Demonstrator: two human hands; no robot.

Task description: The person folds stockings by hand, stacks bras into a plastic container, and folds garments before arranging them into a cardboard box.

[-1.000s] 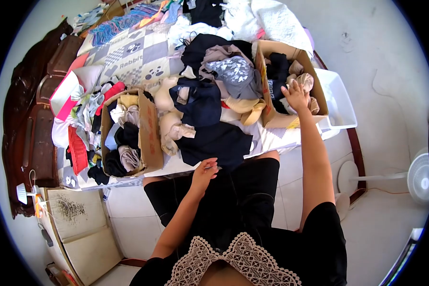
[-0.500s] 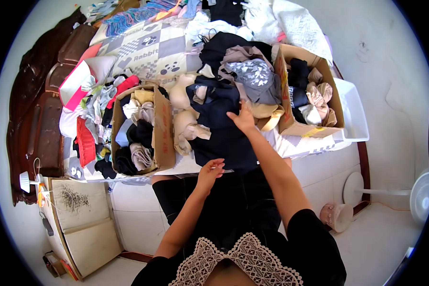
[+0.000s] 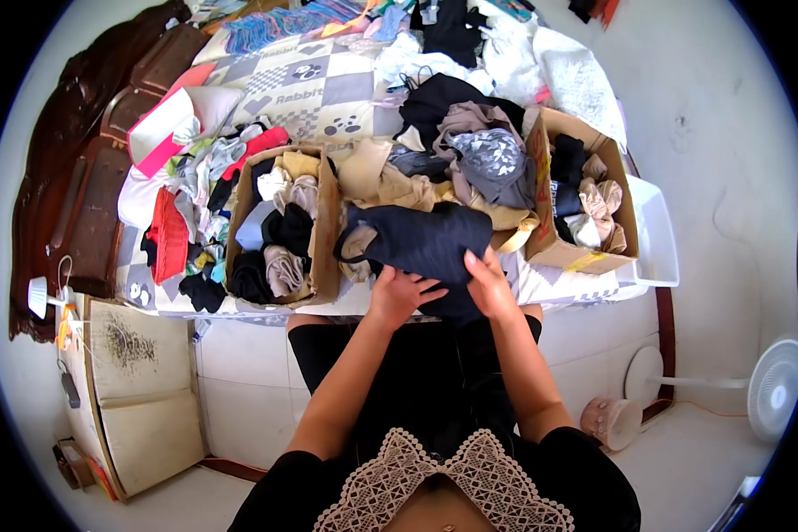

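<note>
Navy cloth sits in the right hand [image 3: 488, 282], which grasps the garment [image 3: 430, 232] at its near right edge; the left hand [image 3: 403, 294] touches its near edge, fingers spread, grip unclear. A left carton [image 3: 326, 244] and right carton [image 3: 585, 257] flank the garment; grey patterned clothing [image 3: 489, 156] lies beyond it.

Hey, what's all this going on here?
Someone at the edge of a bed has the left hand and right hand on a dark garment. It lies between a left box and a right box, both holding clothes. Behind it, more clothes lie loose in a heap.
</note>
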